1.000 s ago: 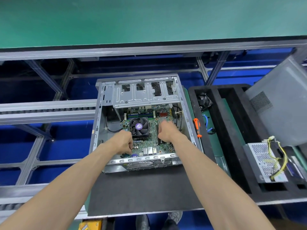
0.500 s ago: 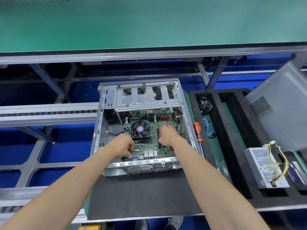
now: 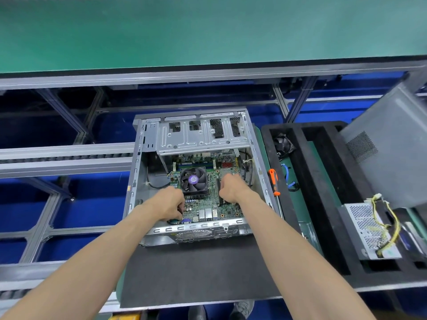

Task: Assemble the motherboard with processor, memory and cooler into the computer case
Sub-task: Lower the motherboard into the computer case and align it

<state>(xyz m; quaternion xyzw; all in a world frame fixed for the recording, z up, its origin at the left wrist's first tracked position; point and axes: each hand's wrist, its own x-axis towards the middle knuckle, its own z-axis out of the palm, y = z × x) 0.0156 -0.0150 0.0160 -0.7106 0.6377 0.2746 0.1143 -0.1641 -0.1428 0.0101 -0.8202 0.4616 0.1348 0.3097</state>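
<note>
Your left hand [image 3: 169, 205] and right hand [image 3: 232, 188] curl on the board [image 3: 208, 210] in the case [image 3: 136, 181] — stiff, fragile — hold its edges; actual grip hidden.

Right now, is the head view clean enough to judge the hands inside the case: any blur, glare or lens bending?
Head view: evenly lit, no harsh glare; motherboard sharp; both hands slightly soft; wide-angle lens curves the conveyor rails near the edges.
</note>
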